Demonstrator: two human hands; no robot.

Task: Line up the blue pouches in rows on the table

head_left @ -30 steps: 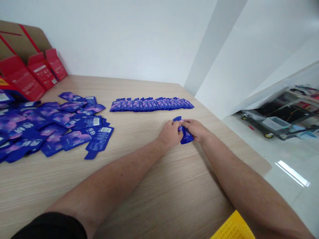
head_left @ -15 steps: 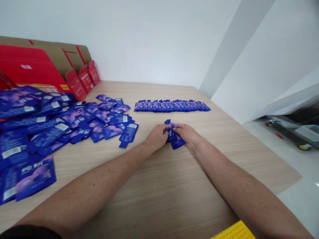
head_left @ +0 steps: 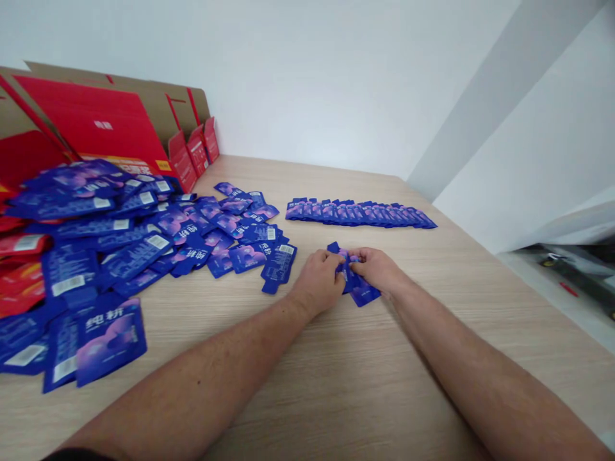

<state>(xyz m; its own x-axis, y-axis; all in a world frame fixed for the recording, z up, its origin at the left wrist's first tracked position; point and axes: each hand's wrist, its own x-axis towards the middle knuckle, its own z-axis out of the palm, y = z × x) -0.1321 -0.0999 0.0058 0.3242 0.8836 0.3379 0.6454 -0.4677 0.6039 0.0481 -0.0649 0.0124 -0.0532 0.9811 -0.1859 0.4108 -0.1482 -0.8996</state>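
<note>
Two or so blue-purple sachets [head_left: 364, 294] overlap between my hands, low over the table. My left hand [head_left: 321, 280] is closed at their left side, its fingers curled on the near one. From the right, my right hand [head_left: 378, 267] pinches their upper part between thumb and fingers. The palms hide some of the sachets. Beyond my hands lies a long overlapping row of the same sachets [head_left: 360, 213]. A big loose pile of them [head_left: 139, 237] spreads over the left of the table, some face up, some with white barcode labels showing.
Behind the pile stand opened red cardboard boxes [head_left: 103, 121] with brown insides. Red packets [head_left: 22, 282] lie at the far left edge. A white wall borders the table [head_left: 269, 397] at the back. On the floor to the right is a dark wheeled object [head_left: 581, 282].
The view has swung left, so everything sits further right in the picture. Red packets at the left have come into sight. Both hands keep hold of the sachets.
</note>
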